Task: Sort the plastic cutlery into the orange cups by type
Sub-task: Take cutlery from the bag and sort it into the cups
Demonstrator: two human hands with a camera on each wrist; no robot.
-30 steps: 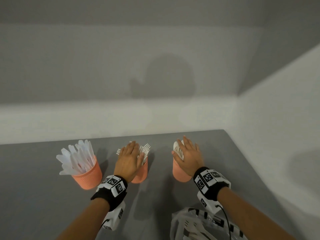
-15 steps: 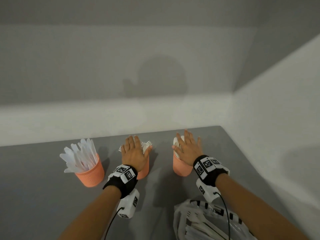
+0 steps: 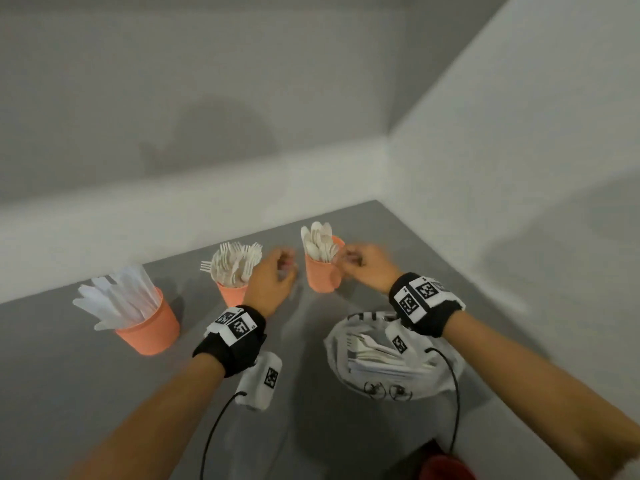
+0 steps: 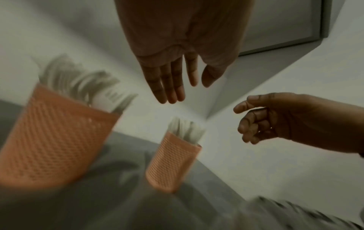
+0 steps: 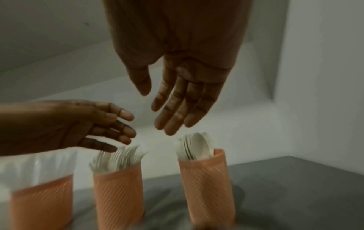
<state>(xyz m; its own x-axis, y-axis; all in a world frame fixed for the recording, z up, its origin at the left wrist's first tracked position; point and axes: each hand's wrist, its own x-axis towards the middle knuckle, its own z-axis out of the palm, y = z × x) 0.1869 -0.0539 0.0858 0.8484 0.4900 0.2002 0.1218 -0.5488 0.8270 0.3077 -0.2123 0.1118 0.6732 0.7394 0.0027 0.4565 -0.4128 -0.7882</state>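
Note:
Three orange cups stand in a row on the grey table. The left cup (image 3: 149, 327) holds white knives (image 3: 117, 299). White forks (image 3: 233, 263) fill the middle cup (image 3: 232, 294), and spoons (image 3: 320, 242) stand in the right cup (image 3: 322, 277). My left hand (image 3: 273, 280) hovers between the middle and right cups, fingers loose and holding nothing. Just right of the spoon cup, my right hand (image 3: 363, 263) is also free of any object, its fingers relaxed. The wrist views show both hands (image 4: 173, 80) (image 5: 177, 99) with straight, spread fingers above the cups.
A white plastic bag (image 3: 388, 358) with more cutlery in it lies on the table under my right wrist. White walls close the far side and the right side. A red object (image 3: 446, 467) shows at the bottom edge.
Both hands have lifted off the tops of the fork cup and the spoon cup and drawn back toward each other. The view has also shifted left.

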